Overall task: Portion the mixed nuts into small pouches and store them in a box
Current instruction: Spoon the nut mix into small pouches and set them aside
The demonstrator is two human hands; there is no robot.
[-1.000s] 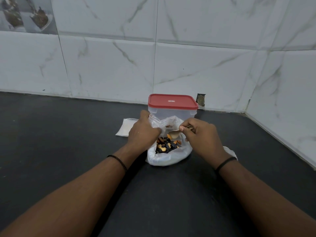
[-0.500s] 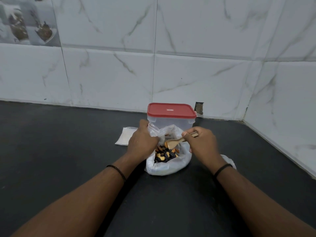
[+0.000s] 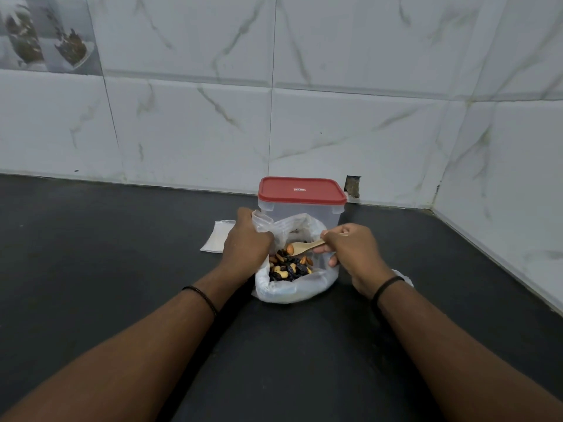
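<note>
A white plastic bag point(image 3: 292, 292) of mixed nuts point(image 3: 288, 268) stands open on the dark counter. My left hand point(image 3: 246, 243) grips a small clear pouch point(image 3: 262, 222) at the bag's left rim. My right hand point(image 3: 350, 249) holds a wooden spoon point(image 3: 303, 247) with an almond on its bowl, just above the nuts. Behind the bag stands a clear box point(image 3: 300, 208) with its red lid point(image 3: 301, 190) on.
A flat stack of clear pouches point(image 3: 216, 239) lies left of the box, partly behind my left hand. More white plastic point(image 3: 405, 277) shows behind my right wrist. Marble-tiled walls close the counter at the back and on the right.
The spoon has lifted out of the nuts with an almond on it. My left hand keeps the pouch by the bag's rim. The camera has tilted up slightly.
</note>
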